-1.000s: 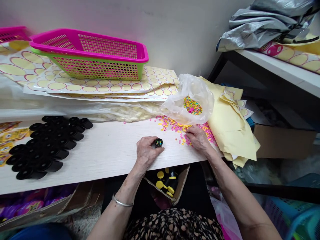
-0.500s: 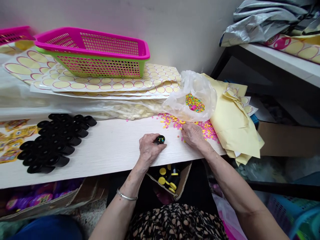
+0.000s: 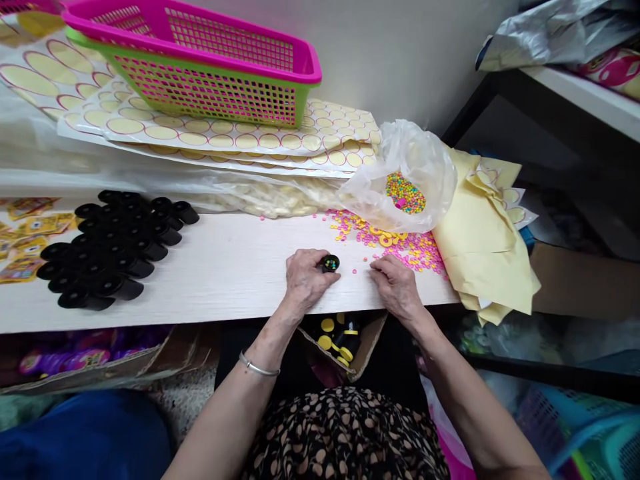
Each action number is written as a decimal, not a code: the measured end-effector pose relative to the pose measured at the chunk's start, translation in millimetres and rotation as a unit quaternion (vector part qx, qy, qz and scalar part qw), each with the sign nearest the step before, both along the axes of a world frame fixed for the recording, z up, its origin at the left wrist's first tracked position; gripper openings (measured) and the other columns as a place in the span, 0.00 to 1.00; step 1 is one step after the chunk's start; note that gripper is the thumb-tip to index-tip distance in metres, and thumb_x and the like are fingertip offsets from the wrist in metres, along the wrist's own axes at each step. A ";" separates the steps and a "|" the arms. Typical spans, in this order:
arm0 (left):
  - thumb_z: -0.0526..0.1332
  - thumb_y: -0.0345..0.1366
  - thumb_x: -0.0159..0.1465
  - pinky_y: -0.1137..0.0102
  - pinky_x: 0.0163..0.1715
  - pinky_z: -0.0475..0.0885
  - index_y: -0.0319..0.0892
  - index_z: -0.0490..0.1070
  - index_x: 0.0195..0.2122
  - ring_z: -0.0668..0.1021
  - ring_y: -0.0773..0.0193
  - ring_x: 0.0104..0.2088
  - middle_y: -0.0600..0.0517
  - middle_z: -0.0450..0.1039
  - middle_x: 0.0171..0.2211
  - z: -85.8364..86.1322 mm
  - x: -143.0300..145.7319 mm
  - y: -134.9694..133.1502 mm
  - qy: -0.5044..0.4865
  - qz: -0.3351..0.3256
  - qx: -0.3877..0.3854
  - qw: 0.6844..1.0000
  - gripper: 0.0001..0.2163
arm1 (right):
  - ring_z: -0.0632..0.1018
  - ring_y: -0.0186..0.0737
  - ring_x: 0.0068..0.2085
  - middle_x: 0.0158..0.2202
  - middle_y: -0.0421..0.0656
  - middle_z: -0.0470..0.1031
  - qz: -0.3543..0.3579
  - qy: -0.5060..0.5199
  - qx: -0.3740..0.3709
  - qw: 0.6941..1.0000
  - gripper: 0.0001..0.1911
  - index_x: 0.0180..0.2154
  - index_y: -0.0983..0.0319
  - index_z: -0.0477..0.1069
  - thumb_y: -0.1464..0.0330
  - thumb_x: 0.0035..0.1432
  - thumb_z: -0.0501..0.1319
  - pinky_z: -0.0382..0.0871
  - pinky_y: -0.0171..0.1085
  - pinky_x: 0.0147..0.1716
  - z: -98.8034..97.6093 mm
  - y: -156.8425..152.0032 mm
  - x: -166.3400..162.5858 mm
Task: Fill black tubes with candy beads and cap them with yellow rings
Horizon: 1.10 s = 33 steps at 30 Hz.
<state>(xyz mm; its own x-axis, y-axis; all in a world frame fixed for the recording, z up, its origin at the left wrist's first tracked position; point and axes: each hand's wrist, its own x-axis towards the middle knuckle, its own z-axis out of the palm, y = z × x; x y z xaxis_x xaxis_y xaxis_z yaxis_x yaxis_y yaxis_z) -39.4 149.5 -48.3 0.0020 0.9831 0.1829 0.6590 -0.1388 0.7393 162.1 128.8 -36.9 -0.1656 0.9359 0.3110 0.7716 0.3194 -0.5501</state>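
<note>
My left hand [image 3: 305, 280] rests on the white table [image 3: 220, 273] and grips a small black cup [image 3: 330, 263] with coloured beads showing in its mouth. My right hand [image 3: 397, 287] lies just to the right of it, fingers curled and pinched near a few loose beads; what they hold is too small to make out. Behind the hands a spill of pink and yellow beads [image 3: 395, 240] spreads from an open clear plastic bag [image 3: 400, 180] that holds more beads.
A cluster of several empty black cups [image 3: 110, 250] stands at the left. Sticker sheets [image 3: 210, 133] and a pink-and-green basket [image 3: 200, 60] lie at the back. Yellow paper [image 3: 480, 240] hangs off the right end. A cardboard box [image 3: 340, 340] with yellow-capped pieces sits below the table edge.
My right hand has drawn back from the bead spill towards the table's front edge, nearer the cup. The left hand keeps hold of the cup. The camera has tilted downward.
</note>
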 end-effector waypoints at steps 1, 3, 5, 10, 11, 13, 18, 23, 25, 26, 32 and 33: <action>0.70 0.36 0.43 0.62 0.43 0.69 0.46 0.76 0.36 0.75 0.57 0.40 0.54 0.77 0.36 -0.4 0.1 0.3 0.000 0.001 -0.001 1.000 0.17 | 0.71 0.39 0.37 0.32 0.44 0.69 -0.005 0.004 -0.001 1.000 0.07 0.33 0.62 0.71 0.72 0.57 0.54 0.64 0.36 0.37 0.4 -0.3 -0.8; 0.70 0.37 0.43 0.63 0.43 0.69 0.46 0.76 0.36 0.75 0.57 0.40 0.54 0.77 0.36 -1.4 0.3 0.9 0.001 0.003 0.003 1.000 0.17 | 0.71 0.39 0.37 0.32 0.43 0.69 -0.002 -0.018 -0.007 1.000 0.07 0.32 0.61 0.72 0.71 0.57 0.55 0.63 0.36 0.36 2.0 0.6 -6.9; 0.70 0.38 0.43 0.63 0.43 0.69 0.46 0.76 0.36 0.75 0.57 0.40 0.54 0.78 0.36 -2.1 0.3 1.1 0.008 -0.001 0.011 1.000 0.17 | 0.70 0.39 0.36 0.32 0.43 0.69 0.011 -0.068 -0.017 0.997 0.07 0.31 0.61 0.72 0.70 0.58 0.55 0.62 0.36 0.35 3.5 3.2 -15.8; 0.70 0.39 0.44 0.63 0.44 0.68 0.47 0.76 0.36 0.75 0.57 0.40 0.54 0.78 0.36 -1.1 0.0 0.3 0.028 -0.013 0.014 0.999 0.16 | 0.69 0.40 0.38 0.34 0.45 0.70 0.013 -0.181 -0.024 0.983 0.11 0.31 0.62 0.71 0.71 0.60 0.52 0.59 0.36 0.36 2.8 10.2 -28.9; 0.70 0.40 0.44 0.63 0.44 0.68 0.47 0.76 0.36 0.75 0.57 0.40 0.54 0.78 0.36 -1.0 0.0 0.3 0.031 -0.013 0.014 0.999 0.16 | 0.69 0.40 0.38 0.34 0.45 0.70 0.011 -0.195 -0.024 0.980 0.11 0.31 0.62 0.71 0.71 0.61 0.51 0.59 0.36 0.36 2.5 10.5 -29.5; 0.70 0.40 0.44 0.63 0.43 0.67 0.46 0.76 0.36 0.75 0.57 0.40 0.53 0.78 0.35 -0.9 -0.1 0.4 0.035 -0.013 0.016 0.999 0.17 | 0.68 0.40 0.38 0.35 0.45 0.70 0.019 -0.226 -0.028 0.974 0.12 0.32 0.62 0.70 0.70 0.62 0.49 0.58 0.36 0.36 2.9 9.4 -30.0; 0.69 0.40 0.45 0.62 0.43 0.67 0.46 0.76 0.36 0.74 0.57 0.40 0.54 0.77 0.34 -1.0 0.7 0.4 0.038 -0.014 0.022 0.999 0.16 | 0.70 0.41 0.37 0.34 0.45 0.70 0.057 -0.319 -0.068 0.944 0.12 0.35 0.62 0.67 0.68 0.63 0.47 0.56 0.37 0.32 13.8 6.5 -34.5; 0.70 0.40 0.44 0.62 0.44 0.67 0.46 0.76 0.37 0.74 0.57 0.41 0.54 0.77 0.36 0.2 1.5 -0.5 0.032 -0.006 0.015 0.999 0.17 | 0.71 0.42 0.36 0.34 0.45 0.72 0.074 -0.382 -0.130 0.912 0.10 0.37 0.61 0.67 0.73 0.60 0.48 0.53 0.37 0.28 29.9 17.8 -37.2; 0.70 0.39 0.44 0.62 0.44 0.67 0.46 0.76 0.37 0.74 0.57 0.41 0.53 0.78 0.36 0.2 1.3 -0.4 0.032 -0.005 0.015 0.999 0.17 | 0.72 0.42 0.36 0.35 0.45 0.72 0.080 -0.373 -0.143 0.913 0.10 0.37 0.61 0.67 0.72 0.60 0.48 0.53 0.36 0.28 32.7 22.7 -35.3; 0.70 0.39 0.43 0.62 0.44 0.67 0.46 0.76 0.36 0.75 0.57 0.41 0.53 0.78 0.36 0.0 1.1 -0.3 0.033 -0.005 0.016 0.999 0.17 | 0.72 0.42 0.35 0.35 0.45 0.72 0.074 -0.361 -0.146 0.918 0.10 0.37 0.61 0.67 0.71 0.61 0.48 0.53 0.36 0.28 32.7 24.1 -34.0; 0.70 0.41 0.44 0.64 0.42 0.67 0.47 0.75 0.35 0.75 0.59 0.39 0.54 0.77 0.34 -2.1 -0.2 -0.1 0.035 -0.019 0.031 0.999 0.16 | 0.72 0.39 0.38 0.37 0.44 0.70 0.065 -0.240 -0.109 0.962 0.09 0.34 0.61 0.68 0.68 0.62 0.50 0.59 0.35 0.32 18.1 14.9 -28.7; 0.70 0.41 0.45 0.64 0.42 0.67 0.47 0.75 0.35 0.75 0.59 0.39 0.55 0.77 0.34 -1.9 -0.2 -0.1 0.037 -0.021 0.031 0.999 0.15 | 0.71 0.39 0.38 0.36 0.44 0.70 0.065 -0.223 -0.098 0.968 0.09 0.33 0.61 0.68 0.69 0.61 0.51 0.59 0.35 0.33 15.1 12.4 -29.0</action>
